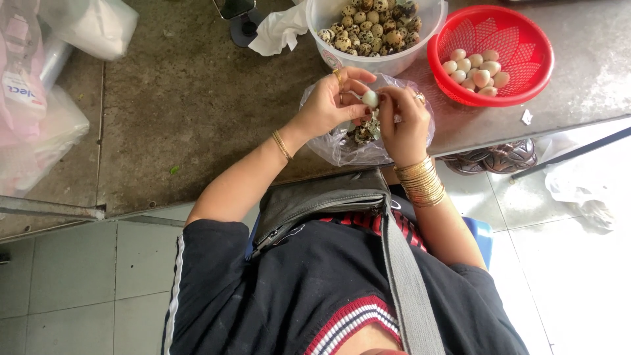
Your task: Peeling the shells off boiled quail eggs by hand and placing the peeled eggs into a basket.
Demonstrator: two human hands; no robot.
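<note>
Both hands' fingers pinch a small pale egg (370, 98) over a shell-filled, seemingly plastic bag (342, 148), red basket (526, 79) nearby

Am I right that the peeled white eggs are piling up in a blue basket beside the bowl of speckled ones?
Not quite: the basket is red, not blue, as the head view shows. The peeled white eggs do lie in it, beside the white bowl of speckled eggs.
</note>
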